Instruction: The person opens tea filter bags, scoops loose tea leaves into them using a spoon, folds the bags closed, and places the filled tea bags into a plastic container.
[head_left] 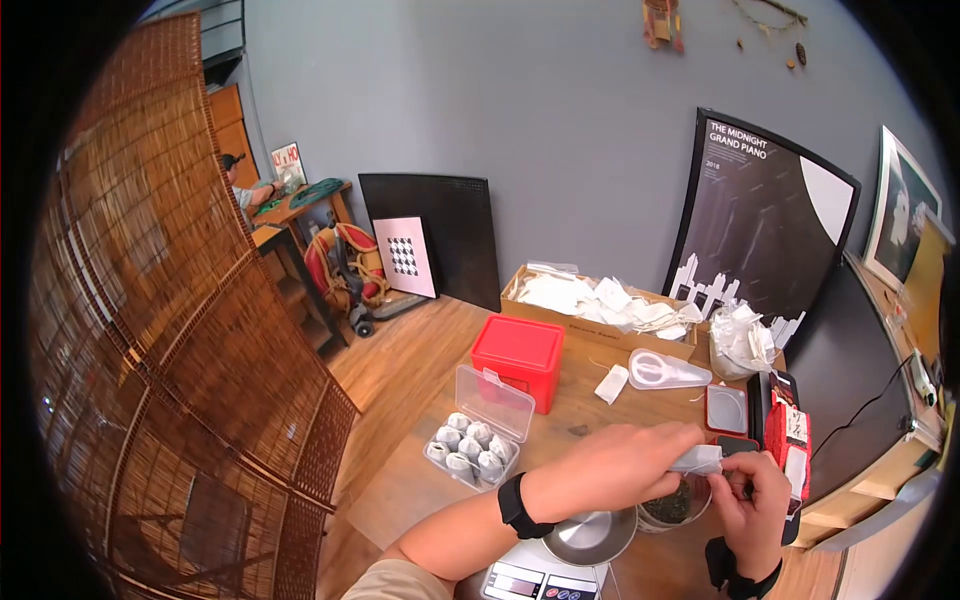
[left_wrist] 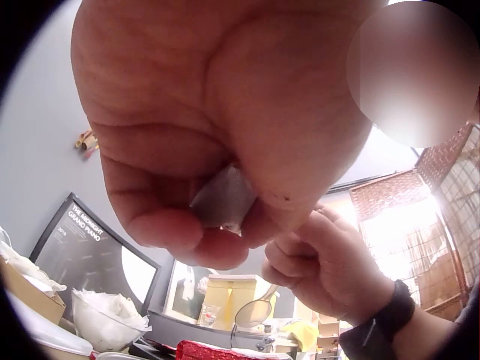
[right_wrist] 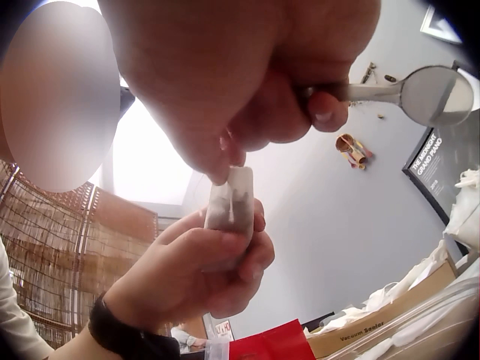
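My left hand point(head_left: 630, 462) point(left_wrist: 225, 112) point(right_wrist: 202, 262) grips a small white pouch point(head_left: 700, 459) point(left_wrist: 225, 196) point(right_wrist: 229, 206), upright in the right wrist view, with dark contents showing through. The thumb and fingertip of my right hand point(head_left: 752, 500) point(left_wrist: 330, 270) point(right_wrist: 255, 75) pinch at the pouch's top edge. A metal spoon point(left_wrist: 253, 312) point(right_wrist: 436, 95) is also held in the right hand's curled fingers, its bowl pointing away from the pouch. Below the hands stands a tub of green dried leaves point(head_left: 672, 505), beside a steel bowl point(head_left: 588, 540) on a scale point(head_left: 540, 582).
An open clear case of filled pouches point(head_left: 470, 450) lies left, near a red box point(head_left: 518, 352). Behind are a carton of white pouches point(head_left: 590, 305), a loose pouch point(head_left: 612, 384), a clear plastic case point(head_left: 668, 371) and a full bowl point(head_left: 742, 342). A red packet point(head_left: 792, 440) lies right.
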